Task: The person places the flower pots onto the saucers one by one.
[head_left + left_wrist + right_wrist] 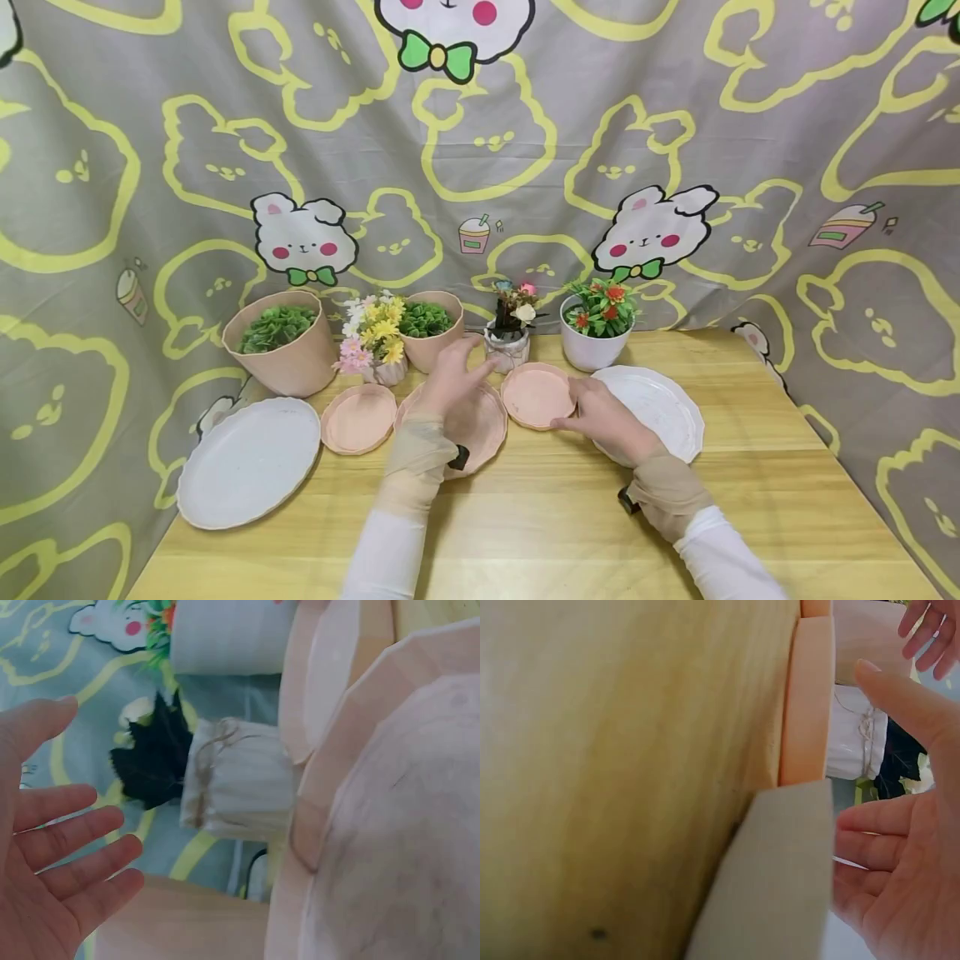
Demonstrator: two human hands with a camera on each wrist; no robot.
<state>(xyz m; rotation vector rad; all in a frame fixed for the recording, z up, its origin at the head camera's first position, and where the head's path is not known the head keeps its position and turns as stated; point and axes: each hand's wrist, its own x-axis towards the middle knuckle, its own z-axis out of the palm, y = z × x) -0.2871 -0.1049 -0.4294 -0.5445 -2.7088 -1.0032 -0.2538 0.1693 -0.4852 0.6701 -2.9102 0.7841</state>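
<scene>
My left hand point(452, 379) is held over the larger pink saucer point(486, 429) in the middle, its fingers extended and holding nothing in the left wrist view. Just beyond it stands a small white pot point(508, 353) tied with string, holding artificial flowers. My right hand point(609, 418) is at the right edge of a small pink saucer point(536, 396). In the right wrist view its thumb and fingers are spread apart near that saucer's rim point(806, 705), not curled round it. Partly under this hand in the head view lies a white scalloped plate point(671, 408).
Along the curtain point(495, 167) stand a large pink pot point(296, 358), a smaller pink pot point(435, 346), a pot of yellow and pink flowers point(378, 342) and a white pot point(596, 346). Another white plate point(251, 467) and small pink saucer point(358, 419) lie left on the wooden table point(540, 533).
</scene>
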